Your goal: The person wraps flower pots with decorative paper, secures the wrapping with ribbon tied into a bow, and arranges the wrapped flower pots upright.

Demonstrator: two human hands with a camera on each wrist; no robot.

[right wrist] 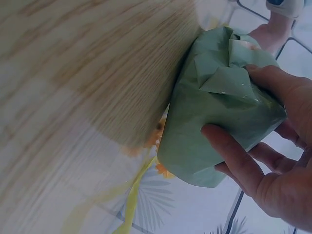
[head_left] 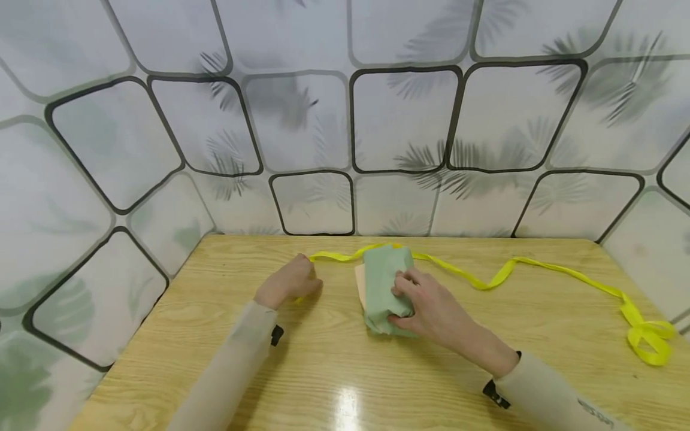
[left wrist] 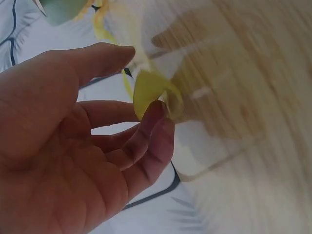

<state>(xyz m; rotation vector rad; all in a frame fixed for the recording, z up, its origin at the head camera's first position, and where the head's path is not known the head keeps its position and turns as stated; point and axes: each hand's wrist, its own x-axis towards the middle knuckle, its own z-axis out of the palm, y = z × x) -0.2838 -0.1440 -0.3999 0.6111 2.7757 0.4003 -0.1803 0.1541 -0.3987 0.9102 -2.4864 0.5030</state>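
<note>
Parcel [head_left: 380, 287]: wrapped in green paper, lying on the bench [head_left: 323, 371] toward its far side; a peach-coloured sheet [head_left: 360, 284] shows along its left edge, and orange flowers [right wrist: 164, 170] peek out at the far end.
Right hand [head_left: 428, 302]: gripping the parcel, thumb and fingers spread around its near, folded part.
Left hand [head_left: 288, 282]: fingers curled about the ribbon [left wrist: 147, 90] near one end, thumb standing clear; how firmly, I cannot tell.
Ribbon: yellow, running from the left hand past the parcel's far end to a bunched end at right; whether under or behind the parcel, I cannot tell.
Slip risk: with the thumb off it, the ribbon could slide from the left hand if pulled.
Crush risk: a harder squeeze by the right hand could crumple the parcel or open its folds.
Snag risk: tugging could tighten the bunched end into a knot.
</note>
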